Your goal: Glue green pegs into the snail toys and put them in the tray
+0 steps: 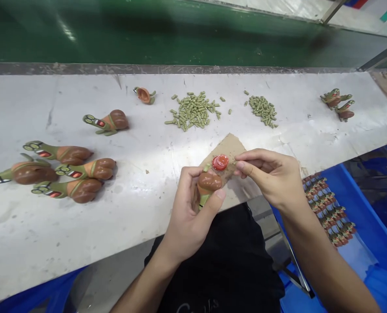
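Observation:
My left hand [195, 208] is wrapped round a toy figure [210, 181] with a glossy brown rounded end, an orange band and green parts; its green end points toward me, partly covered by my fingers. Just beyond it, a small red dish [219, 162] with a shiny wet-looking inside rests on a piece of brown cardboard [230, 142]. To the right of the dish, my right hand [271, 174] has thumb and forefinger pinched together. Whatever lies between those fingertips is too small to make out.
Several similar figures [79, 190] lie at the left, with a small orange-and-green part [143, 94] farther back. Two piles of short green pegs [195, 111] [263, 111] spread beyond the cardboard. Two figures [335, 99] lie far right. A blue crate [369, 217] holds rows of figures.

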The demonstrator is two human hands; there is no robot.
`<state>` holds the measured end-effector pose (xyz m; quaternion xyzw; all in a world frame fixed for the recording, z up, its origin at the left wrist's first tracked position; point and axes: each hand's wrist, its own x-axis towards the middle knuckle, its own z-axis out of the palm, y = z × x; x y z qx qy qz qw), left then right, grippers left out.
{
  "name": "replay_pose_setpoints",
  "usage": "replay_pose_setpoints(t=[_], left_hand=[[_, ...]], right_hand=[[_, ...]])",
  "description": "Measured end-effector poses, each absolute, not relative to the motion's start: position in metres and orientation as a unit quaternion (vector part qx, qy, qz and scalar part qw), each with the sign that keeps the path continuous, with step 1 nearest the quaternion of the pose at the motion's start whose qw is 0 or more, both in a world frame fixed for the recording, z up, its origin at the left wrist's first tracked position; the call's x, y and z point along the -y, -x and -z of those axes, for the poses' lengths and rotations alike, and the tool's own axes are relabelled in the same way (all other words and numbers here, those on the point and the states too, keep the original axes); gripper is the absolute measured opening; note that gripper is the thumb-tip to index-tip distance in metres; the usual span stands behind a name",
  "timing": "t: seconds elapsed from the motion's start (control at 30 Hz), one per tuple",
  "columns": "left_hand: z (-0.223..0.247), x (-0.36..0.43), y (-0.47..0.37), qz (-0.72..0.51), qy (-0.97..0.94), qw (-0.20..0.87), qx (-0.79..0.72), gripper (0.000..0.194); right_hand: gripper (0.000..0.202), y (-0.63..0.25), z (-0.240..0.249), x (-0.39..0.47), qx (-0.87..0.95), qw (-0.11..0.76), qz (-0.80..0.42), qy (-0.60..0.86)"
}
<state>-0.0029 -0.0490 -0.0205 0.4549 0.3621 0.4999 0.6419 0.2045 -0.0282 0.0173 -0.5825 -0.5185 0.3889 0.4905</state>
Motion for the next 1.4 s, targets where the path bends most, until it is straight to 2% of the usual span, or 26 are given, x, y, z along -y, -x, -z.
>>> replay_pose_setpoints(t=[0.07, 0.23, 0.63, 0.73, 0.9, 1.0, 1.17, 1.27, 1.4], left_hand=[[0.020, 0.049, 0.002, -0.499, -0.458, 0.642, -0.360, 0.023], [0.018, 0.050, 0.003, -0.493, -0.460, 0.646, -0.359, 0.024], [0.017, 0.048, 0.003, -0.492, -0.469, 0.644, -0.350, 0.022], [0.018, 0.048, 0.004, -0.487, -0.465, 0.651, -0.350, 0.020], [0.020, 0.050, 0.003, -0.475, -0.443, 0.681, -0.338, 0.021], [0.020, 0.051, 0.003, -0.480, -0.422, 0.695, -0.329, 0.024], [0.020, 0.052, 0.003, -0.480, -0.436, 0.687, -0.328, 0.027], [0.021, 0.053, 0.006, -0.471, -0.455, 0.677, -0.336, 0.021], [0.022, 0.052, 0.009, -0.466, -0.456, 0.684, -0.327, 0.014]], right_hand=[[0.005, -0.202, -0.011, 0.032, 0.544, 0.508, -0.335, 0.578], [0.022, -0.199, 0.005, 0.037, 0.650, 0.494, -0.180, 0.549], [0.026, -0.201, 0.009, 0.039, 0.735, 0.452, -0.095, 0.497], [0.022, -0.198, 0.009, 0.039, 0.701, 0.474, -0.124, 0.519], [0.011, -0.192, 0.010, 0.039, 0.556, 0.525, -0.294, 0.573], [0.010, -0.189, 0.009, 0.038, 0.510, 0.543, -0.349, 0.568], [0.010, -0.187, 0.007, 0.034, 0.479, 0.560, -0.365, 0.568], [0.010, -0.187, 0.007, 0.035, 0.494, 0.552, -0.367, 0.563], [0.018, -0.191, 0.006, 0.040, 0.574, 0.519, -0.292, 0.562]])
